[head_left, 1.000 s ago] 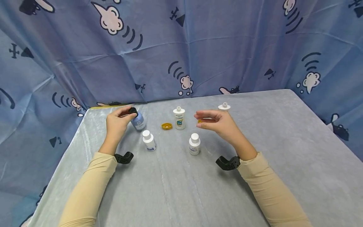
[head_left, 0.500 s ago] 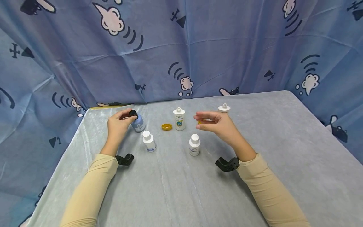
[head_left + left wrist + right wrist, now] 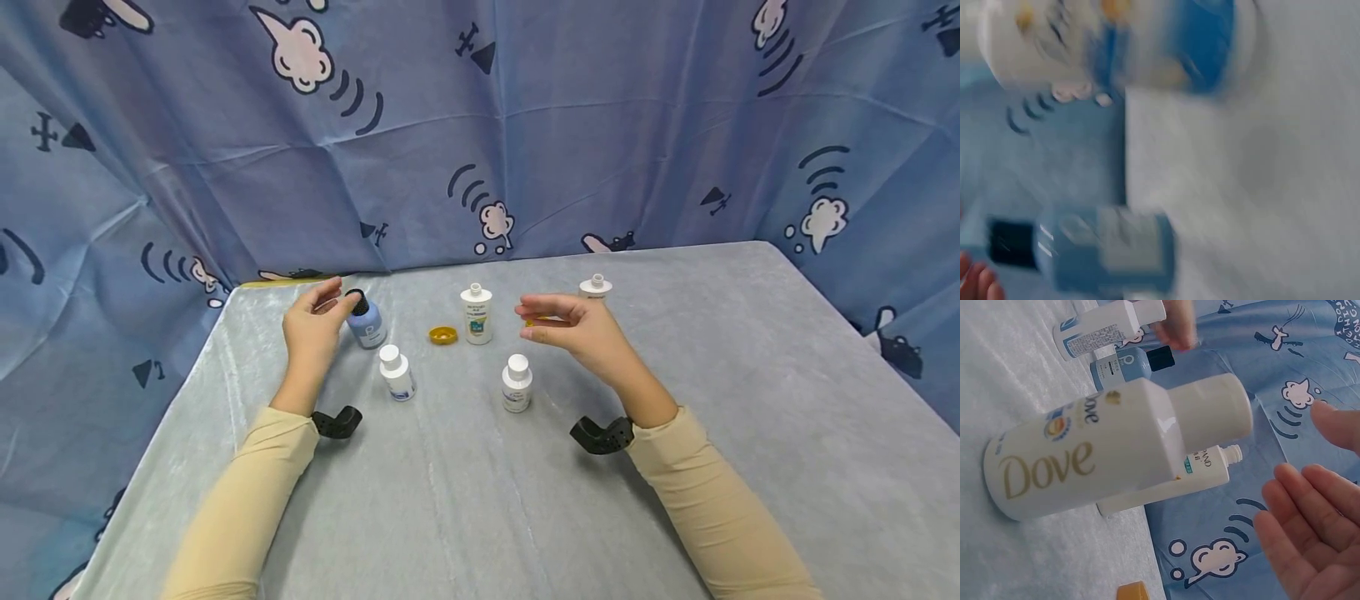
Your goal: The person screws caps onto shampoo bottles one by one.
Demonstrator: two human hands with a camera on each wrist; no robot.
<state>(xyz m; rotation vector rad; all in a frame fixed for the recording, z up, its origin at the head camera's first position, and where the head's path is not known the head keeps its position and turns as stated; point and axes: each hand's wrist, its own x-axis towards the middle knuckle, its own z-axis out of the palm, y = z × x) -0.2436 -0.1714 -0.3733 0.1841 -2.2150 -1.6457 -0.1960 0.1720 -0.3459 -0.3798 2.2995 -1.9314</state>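
Note:
My left hand (image 3: 311,332) is beside the black cap (image 3: 361,301) of an upright blue bottle (image 3: 368,327). Its thumb and fingers are spread apart, the thumb overlapping the cap in the head view. In the left wrist view the fingertips (image 3: 980,282) show at the corner, apart from the cap. My right hand (image 3: 566,321) hovers with relaxed fingers, nothing held. Through its thumb gap a bit of yellow shows; the right wrist view has a yellow cap (image 3: 1133,591) lying on the cloth. Nearest that hand stands a white Dove bottle (image 3: 1085,450), white-capped.
Another white-capped bottle (image 3: 397,377) stands before the blue one. Farther back are an uncapped white bottle (image 3: 477,317), a yellow cap (image 3: 442,336) lying beside it, and a second uncapped bottle (image 3: 596,286) partly behind my right hand. A patterned curtain (image 3: 585,150) backs the table.
My left hand has let go of the blue bottle's black cap and its fingers have spread. The bottle, tilted a second ago, now stands upright. My right hand has barely moved.

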